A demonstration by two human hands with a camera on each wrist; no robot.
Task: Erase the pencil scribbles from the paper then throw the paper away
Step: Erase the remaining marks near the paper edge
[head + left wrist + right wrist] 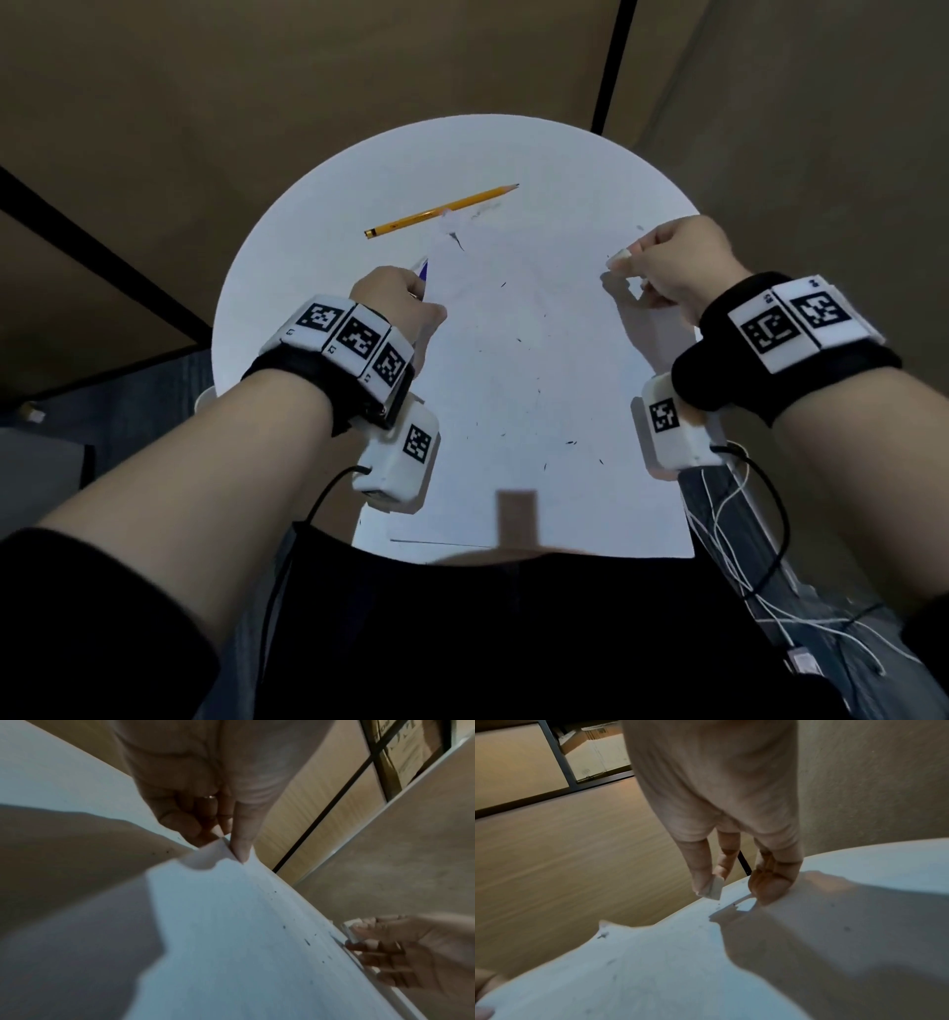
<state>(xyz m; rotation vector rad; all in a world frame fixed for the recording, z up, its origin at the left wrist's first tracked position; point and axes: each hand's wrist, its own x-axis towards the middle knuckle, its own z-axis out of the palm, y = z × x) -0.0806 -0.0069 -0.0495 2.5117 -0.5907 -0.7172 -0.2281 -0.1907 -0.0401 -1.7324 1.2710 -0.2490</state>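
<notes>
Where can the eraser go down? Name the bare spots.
Bare table beyond the pencil, up to the far rim; also far-right, past the right hand. Crowded: the middle and near edge, covered by the paper.

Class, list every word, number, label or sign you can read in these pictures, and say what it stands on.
No readable words or numbers.
Square black-and-white coded markers on the wristbands: patterns, not text.
Tiny characters beside those markers: too small to read.
Print on the cardboard box in the left wrist view: too blurred.
Pencil and paper: no lettering visible.
</notes>
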